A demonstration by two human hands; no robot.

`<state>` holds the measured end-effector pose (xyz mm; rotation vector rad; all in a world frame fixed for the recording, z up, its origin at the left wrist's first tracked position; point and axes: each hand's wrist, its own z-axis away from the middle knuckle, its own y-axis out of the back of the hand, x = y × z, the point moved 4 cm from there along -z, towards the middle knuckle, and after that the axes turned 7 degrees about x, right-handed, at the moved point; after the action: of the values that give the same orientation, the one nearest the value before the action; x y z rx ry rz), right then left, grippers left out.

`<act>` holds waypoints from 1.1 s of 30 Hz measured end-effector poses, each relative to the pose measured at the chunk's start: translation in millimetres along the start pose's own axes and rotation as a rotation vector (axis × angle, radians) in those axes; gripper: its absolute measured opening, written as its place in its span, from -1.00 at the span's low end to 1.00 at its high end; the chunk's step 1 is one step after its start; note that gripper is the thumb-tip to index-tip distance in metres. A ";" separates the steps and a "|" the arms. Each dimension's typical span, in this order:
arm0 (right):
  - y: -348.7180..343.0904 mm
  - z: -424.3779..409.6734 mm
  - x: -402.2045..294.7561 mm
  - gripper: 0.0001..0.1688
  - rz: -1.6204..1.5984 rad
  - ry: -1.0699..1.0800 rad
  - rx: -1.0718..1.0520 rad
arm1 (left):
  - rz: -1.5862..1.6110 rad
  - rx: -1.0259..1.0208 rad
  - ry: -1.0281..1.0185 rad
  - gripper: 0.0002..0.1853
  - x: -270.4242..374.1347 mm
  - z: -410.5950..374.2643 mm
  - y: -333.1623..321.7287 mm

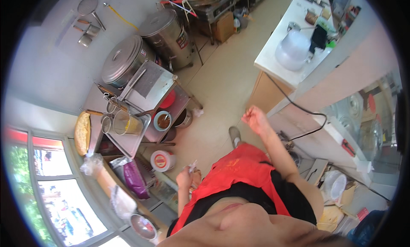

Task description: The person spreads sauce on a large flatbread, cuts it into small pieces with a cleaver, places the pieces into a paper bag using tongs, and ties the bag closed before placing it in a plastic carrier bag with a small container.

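Note:
My left hand point(184, 179) grips the gathered top of a clear plastic bag point(196, 179) with something brownish inside, beside the red apron point(238, 165). What the bag holds is too blurred to name. Out in front to the right, over the tiled floor, my right hand point(255, 119) has its fingers curled in, and I see nothing in it. A white tub with a red and orange lid label point(163, 161) stands on the floor beyond my left hand. One clog-like shoe point(234, 135) shows ahead of the apron.
On the left, a steel stand point(160, 83) bears noodle strainers point(128, 122) in a metal tray point(143, 128); a bowl of brown sauce point(162, 121) sits lower. Large lidded steel pots point(123, 59) line the wall. At right, a white counter point(272, 55) carries an upturned translucent basin point(293, 50); a black cable point(296, 103) hangs down.

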<state>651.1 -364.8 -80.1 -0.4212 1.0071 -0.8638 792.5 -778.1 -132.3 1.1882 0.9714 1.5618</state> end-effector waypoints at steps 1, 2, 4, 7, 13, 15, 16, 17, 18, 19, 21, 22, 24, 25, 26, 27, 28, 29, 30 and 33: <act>-10.9 -15.3 1.7 -0.90 -0.051 -0.048 0.024 | -0.008 -0.003 0.017 -0.74 1.0 -2.9 -0.1; -25.8 -26.9 0.3 -0.90 -0.063 -0.065 -0.005 | -0.010 -0.007 0.033 -0.74 1.0 -4.8 2.1; -57.9 -53.3 -19.7 -0.90 -0.059 -0.059 -0.078 | 0.003 -0.019 0.062 -0.72 10.1 -25.1 6.6; -81.4 -96.9 -45.4 -0.90 -0.095 -0.058 -0.164 | 0.061 -0.024 0.079 -0.70 42.8 -85.2 18.6; -138.9 -176.6 -108.0 -0.83 -0.065 -0.033 -0.249 | 0.183 0.094 -0.135 -0.68 131.7 -226.7 87.0; -159.7 -197.7 -126.1 -0.84 -0.044 -0.006 -0.247 | 0.273 0.158 -0.224 -0.68 159.1 -264.1 107.3; -169.6 -207.4 -135.7 -0.84 -0.028 0.011 -0.239 | 0.329 0.197 -0.242 -0.73 169.7 -280.9 116.7; -179.7 -214.0 -140.5 -0.84 -0.029 0.012 -0.242 | 0.395 0.211 -0.222 -0.74 175.4 -294.6 129.4; -191.0 -219.2 -146.3 -0.84 -0.019 0.018 -0.253 | 0.472 0.234 -0.200 -0.74 183.6 -307.4 140.8; -200.2 -226.7 -151.5 -0.84 -0.010 0.025 -0.263 | 0.547 0.255 -0.179 -0.75 187.8 -321.6 149.0; -204.0 -249.3 -157.9 -0.84 -0.017 0.016 -0.224 | 0.726 0.190 -0.081 -0.78 185.7 -364.4 145.9; -205.7 -262.2 -161.4 -0.84 -0.023 0.013 -0.204 | 0.727 0.173 -0.072 -0.78 185.1 -386.8 147.1; -199.5 -292.7 -169.7 -0.85 -0.051 0.011 -0.110 | 0.762 0.129 -0.025 -0.82 212.4 -430.5 166.5; -196.0 -307.1 -175.9 -0.85 -0.061 0.013 -0.066 | 0.751 0.061 -0.024 -0.82 218.7 -458.7 167.8; -189.6 -321.3 -186.2 -0.85 -0.050 0.056 -0.021 | 0.735 0.041 -0.043 -0.81 228.1 -488.6 167.0; -190.0 -337.2 -199.0 -0.85 -0.046 0.100 0.007 | 0.712 0.038 -0.067 -0.81 235.1 -519.8 171.0; -191.2 -352.2 -210.8 -0.85 -0.042 0.144 0.037 | 0.696 0.060 -0.111 -0.81 241.7 -547.6 174.1; -194.1 -366.8 -220.1 -0.85 -0.051 0.156 0.058 | 0.680 0.081 -0.156 -0.80 249.0 -575.3 176.1; -199.5 -380.9 -236.3 -0.85 -0.053 0.179 0.078 | 0.676 0.106 -0.207 -0.80 262.1 -604.8 178.9; -218.2 -417.2 -302.0 -0.84 -0.120 0.285 0.099 | 0.669 0.151 -0.399 -0.79 312.2 -695.3 184.8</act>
<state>119.3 -228.9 27.5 -0.2810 1.2032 -1.0989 43.1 -568.0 -35.6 1.9808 0.4455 1.6583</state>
